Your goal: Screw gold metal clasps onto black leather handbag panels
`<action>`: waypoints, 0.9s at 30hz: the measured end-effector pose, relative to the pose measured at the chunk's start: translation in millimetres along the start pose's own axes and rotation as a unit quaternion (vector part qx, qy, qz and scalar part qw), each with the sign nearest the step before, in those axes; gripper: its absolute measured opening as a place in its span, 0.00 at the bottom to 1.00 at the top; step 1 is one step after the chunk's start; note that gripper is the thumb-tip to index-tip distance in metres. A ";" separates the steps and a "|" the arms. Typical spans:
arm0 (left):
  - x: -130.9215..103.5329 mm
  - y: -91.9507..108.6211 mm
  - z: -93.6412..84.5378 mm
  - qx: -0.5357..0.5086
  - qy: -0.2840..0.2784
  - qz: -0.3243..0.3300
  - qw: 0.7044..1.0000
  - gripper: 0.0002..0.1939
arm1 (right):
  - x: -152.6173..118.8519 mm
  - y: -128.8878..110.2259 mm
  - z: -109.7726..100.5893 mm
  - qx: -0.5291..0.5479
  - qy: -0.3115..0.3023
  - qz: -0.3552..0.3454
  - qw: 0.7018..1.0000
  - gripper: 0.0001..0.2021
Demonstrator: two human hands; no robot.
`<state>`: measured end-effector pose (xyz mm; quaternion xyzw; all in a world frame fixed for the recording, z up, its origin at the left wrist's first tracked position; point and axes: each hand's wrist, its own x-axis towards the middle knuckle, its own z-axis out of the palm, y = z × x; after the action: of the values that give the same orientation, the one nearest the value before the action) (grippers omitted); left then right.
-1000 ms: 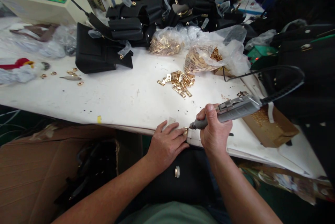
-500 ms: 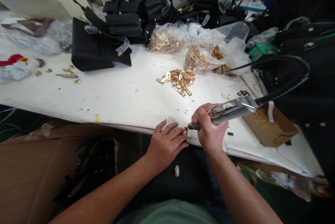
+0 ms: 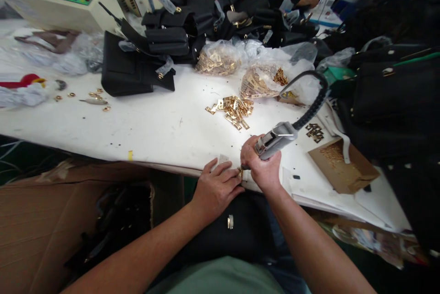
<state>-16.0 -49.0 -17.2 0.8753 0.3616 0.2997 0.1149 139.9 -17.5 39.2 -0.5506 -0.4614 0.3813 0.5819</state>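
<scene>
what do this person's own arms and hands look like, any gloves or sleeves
The left hand and right hand are both bare, with no gloves. The left forearm and right forearm show no sleeves, watch or bracelet. A green garment shows at the bottom edge; its sleeves are out of view.

L hand (image 3: pixel 213 193) palm-down, fingers (image 3: pixel 222 168) apart; R hand (image 3: pixel 264 166) fist-like.
</scene>
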 end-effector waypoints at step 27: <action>6.6 -6.7 -9.5 0.001 0.067 0.066 0.996 0.10 | 95.3 -14.2 -141.5 0.015 0.332 -0.088 0.939 0.21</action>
<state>-21.9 -39.8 -9.5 0.8752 0.3104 0.3644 0.0694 301.4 30.9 69.0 -0.5939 -0.2829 0.1312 0.7416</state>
